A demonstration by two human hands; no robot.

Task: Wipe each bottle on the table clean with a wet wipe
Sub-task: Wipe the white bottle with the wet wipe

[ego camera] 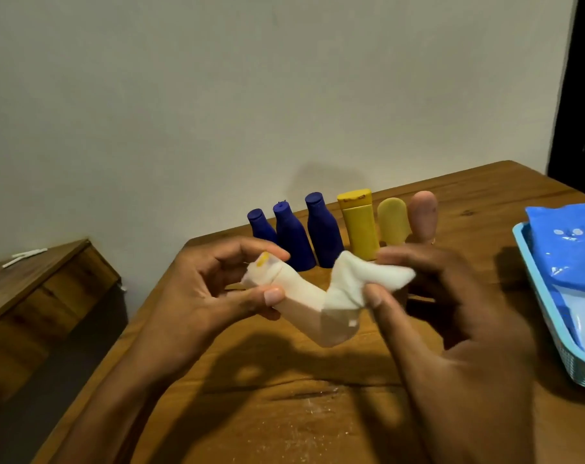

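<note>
The wooden table (318,413) lay bare toward its near edge — six bottles (321,229) lined its far edge. Above it, the left hand (197,296) pinched a pale bottle (301,306); the right hand (452,313) pinched a wet wipe (361,279) against it.

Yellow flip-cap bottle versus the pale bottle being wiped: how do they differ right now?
The yellow flip-cap bottle stands upright in the row on the table, untouched; the pale bottle is held tilted in the air by the left hand. The right hand presses a wet wipe against the pale bottle only. Both have caps on.
</note>
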